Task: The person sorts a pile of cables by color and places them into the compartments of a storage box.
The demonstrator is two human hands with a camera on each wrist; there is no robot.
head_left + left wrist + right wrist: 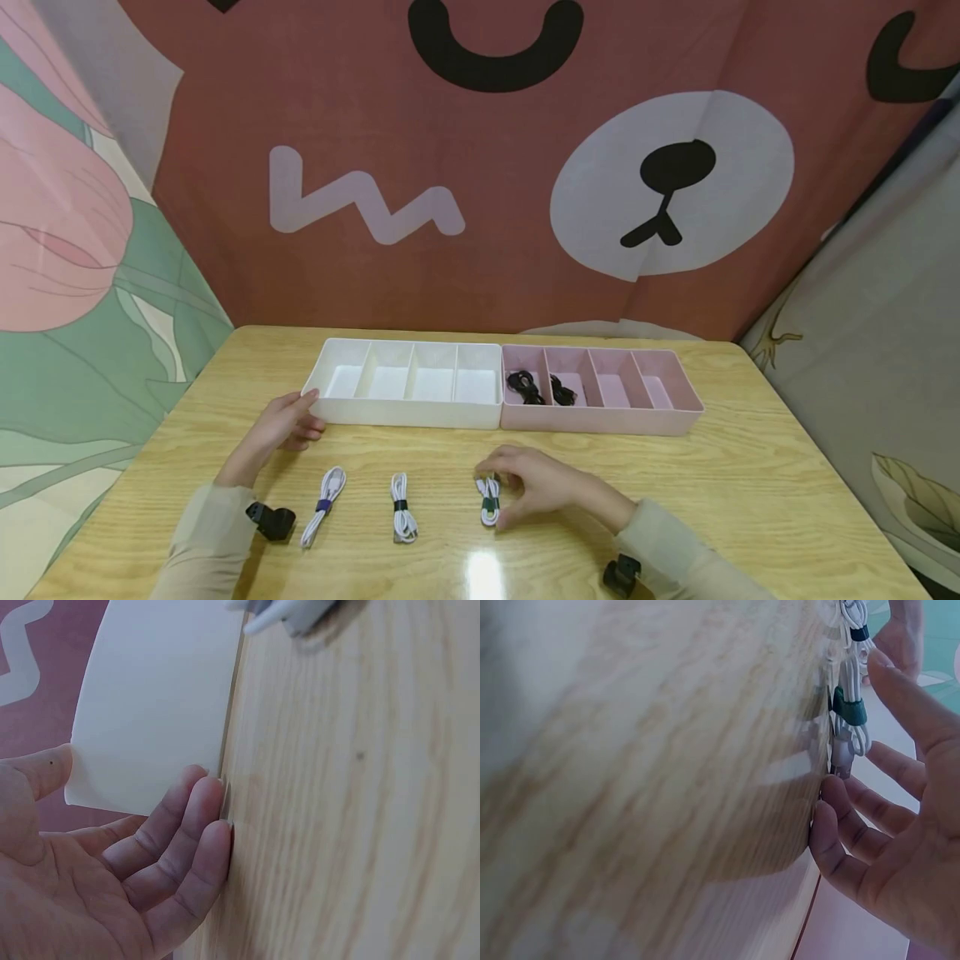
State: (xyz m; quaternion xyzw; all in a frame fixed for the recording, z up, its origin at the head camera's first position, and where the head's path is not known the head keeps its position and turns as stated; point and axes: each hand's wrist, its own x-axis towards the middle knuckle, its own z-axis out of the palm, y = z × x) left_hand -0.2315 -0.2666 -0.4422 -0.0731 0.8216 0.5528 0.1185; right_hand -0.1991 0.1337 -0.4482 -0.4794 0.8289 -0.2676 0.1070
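- Sleeves, two, pale: left (206, 533), right (678, 542); both cut off at the lower edge, each with a black wrist camera (273, 521).
- White cable bundle (491, 492), green tie (490, 505): on the worktop (360, 575), before the join of the two boxes. Judged light, flexible, smooth, hardly fragile, stiff only at the plugs; best held across the tie.
- Right hand (546, 481): thumb and fingers arched about that bundle; firm grip or mere touch, cannot tell.
- White cable bundles, two more: black tie (401, 505), purple tie (323, 505); both lie left of the first.
- Left hand (281, 421): grips the left end of the white four-compartment box (405, 412), thumb at the rim.
- Pink four-compartment box (600, 420): black cables (527, 387) in its two leftmost compartments, partly hidden by the front wall.
- Indistinct: plug type near the right fingertips; blurred white item (292, 613), cropped in the left wrist view.
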